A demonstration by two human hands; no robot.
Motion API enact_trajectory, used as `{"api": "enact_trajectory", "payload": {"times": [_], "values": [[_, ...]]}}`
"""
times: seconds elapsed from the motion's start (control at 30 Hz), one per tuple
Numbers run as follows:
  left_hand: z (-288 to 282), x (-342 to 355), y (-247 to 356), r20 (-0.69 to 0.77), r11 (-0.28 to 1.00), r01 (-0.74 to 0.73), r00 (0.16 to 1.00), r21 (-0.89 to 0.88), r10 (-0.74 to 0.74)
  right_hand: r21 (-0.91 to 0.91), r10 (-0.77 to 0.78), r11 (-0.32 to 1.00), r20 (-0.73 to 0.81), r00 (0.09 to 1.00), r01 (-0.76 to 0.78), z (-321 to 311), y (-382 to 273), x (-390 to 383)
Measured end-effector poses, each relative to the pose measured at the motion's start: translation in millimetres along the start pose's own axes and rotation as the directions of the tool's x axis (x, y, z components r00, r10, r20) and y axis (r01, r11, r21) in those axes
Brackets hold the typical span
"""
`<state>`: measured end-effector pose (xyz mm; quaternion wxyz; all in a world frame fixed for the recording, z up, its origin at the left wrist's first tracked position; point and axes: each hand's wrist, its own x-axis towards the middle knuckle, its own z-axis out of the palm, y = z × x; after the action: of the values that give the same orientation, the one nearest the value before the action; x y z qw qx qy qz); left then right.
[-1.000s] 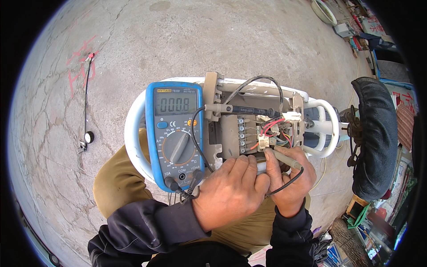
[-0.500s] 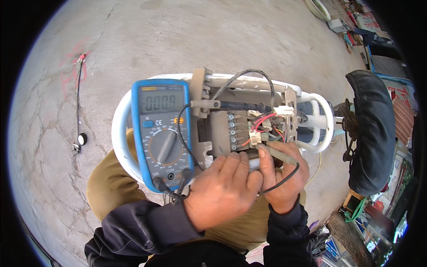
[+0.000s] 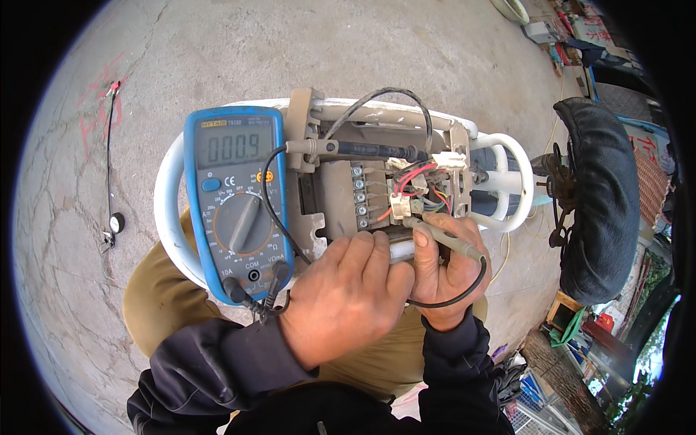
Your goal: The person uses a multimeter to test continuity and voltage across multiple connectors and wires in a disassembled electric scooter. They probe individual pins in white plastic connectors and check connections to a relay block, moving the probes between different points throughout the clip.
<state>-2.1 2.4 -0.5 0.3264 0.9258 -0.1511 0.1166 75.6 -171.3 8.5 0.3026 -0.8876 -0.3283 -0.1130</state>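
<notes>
My right hand [image 3: 453, 272] pinches a grey test probe [image 3: 451, 241] between thumb and fingers. The probe's tip end meets the lower side of a white connector [image 3: 401, 206] with red wires. Beside it, my left hand [image 3: 351, 297] is closed, its knuckles along the near edge of an opened beige housing [image 3: 341, 192]; its fingertips are hidden. A blue multimeter [image 3: 243, 243] rests at the housing's left end, digits lit on its display. A black test probe [image 3: 377, 151] lies across the housing, its tip end near another white connector [image 3: 448, 161].
A row of screw terminals [image 3: 359, 196] sits inside the housing. White tubing [image 3: 170, 196] surrounds it, and a black padded piece [image 3: 598, 203] stands to the right. A small gauge with a hose [image 3: 116, 222] lies on the concrete floor at left.
The whole scene has shifted slightly left and up in view. The multimeter's digits read differently. Both hands keep nearly the same places on the housing.
</notes>
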Motion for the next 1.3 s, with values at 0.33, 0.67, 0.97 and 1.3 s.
{"api": "enact_trajectory", "payload": {"times": [0.33,0.67,0.97,1.3], "values": [[-0.1,0.6,0.0,0.012,1.000,0.003,1.000,-0.022,-0.002,0.009,0.004,1.000,0.010,1.000,-0.004,0.7,8.2,-9.5],[0.3,-0.4,-1.9,0.058,1.000,-0.014,0.998,-0.007,0.014,0.086,0.033,0.996,-0.297,0.954,-0.008,-36.8,-20.5,13.3],[2.2,4.8,-5.8,-0.008,0.994,-0.076,0.997,0.074,0.077,0.189,0.095,0.980,-0.177,0.980,-0.061,-37.5,-1.7,-11.6],[0.3,7.3,-1.1,0.046,0.994,-0.022,0.999,0.105,0.017,0.261,-0.002,0.965,-0.110,0.994,0.031,-39.5,11.4,-4.2]]}}
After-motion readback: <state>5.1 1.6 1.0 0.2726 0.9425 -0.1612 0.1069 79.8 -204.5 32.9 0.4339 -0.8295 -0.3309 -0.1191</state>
